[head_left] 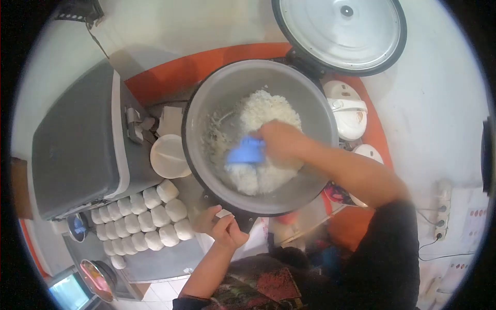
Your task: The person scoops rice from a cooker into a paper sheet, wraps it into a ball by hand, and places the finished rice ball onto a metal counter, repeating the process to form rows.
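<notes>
Far left: rows of wrapped rice portions [155, 217]. Then left hand [223, 228] pinches small white piece [223, 213] just beside rice cooker pot [217, 93] rim. Inside pot, blue scoop [246, 153] sits in cooked rice [268, 108]; right hand [283, 142] closed around its handle. Judgement: rice soft, sticky, light, crumbles; take up from beneath with scoop

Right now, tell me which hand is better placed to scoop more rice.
The right. The right hand is inside the pot, holding the blue scoop against the rice. The left hand sits outside the near rim, gripping a small white piece.
</notes>
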Action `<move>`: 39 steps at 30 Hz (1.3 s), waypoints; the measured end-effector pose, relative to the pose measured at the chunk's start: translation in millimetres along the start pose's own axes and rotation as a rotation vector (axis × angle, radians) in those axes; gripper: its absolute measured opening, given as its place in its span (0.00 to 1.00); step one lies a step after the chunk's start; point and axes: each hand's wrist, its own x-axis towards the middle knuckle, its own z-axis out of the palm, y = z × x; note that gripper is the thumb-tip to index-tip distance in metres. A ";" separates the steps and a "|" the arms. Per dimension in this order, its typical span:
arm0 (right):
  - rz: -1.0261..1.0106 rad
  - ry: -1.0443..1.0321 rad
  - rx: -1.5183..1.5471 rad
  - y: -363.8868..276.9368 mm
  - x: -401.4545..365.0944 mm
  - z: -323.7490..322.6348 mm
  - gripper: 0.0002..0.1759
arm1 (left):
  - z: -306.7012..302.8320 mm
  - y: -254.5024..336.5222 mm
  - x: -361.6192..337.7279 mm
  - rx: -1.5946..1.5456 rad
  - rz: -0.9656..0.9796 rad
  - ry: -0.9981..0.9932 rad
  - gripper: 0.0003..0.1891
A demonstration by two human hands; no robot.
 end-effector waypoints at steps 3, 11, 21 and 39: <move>-0.025 0.145 -0.049 -1.7 -13.9 -26.3 0.28 | 0.4 -2.5 -2.6 0.010 -0.007 -0.010 0.12; 0.067 0.157 -0.109 19.0 33.4 35.1 0.13 | -4.7 -0.9 -0.1 0.098 -0.014 -0.075 0.14; -0.008 -0.304 0.019 9.0 4.5 66.5 0.12 | 0.0 -2.5 -2.7 0.069 0.005 -0.014 0.12; 0.238 -0.201 1.403 -23.8 -34.3 23.8 0.07 | -8.0 0.0 4.9 -0.075 0.004 -0.038 0.12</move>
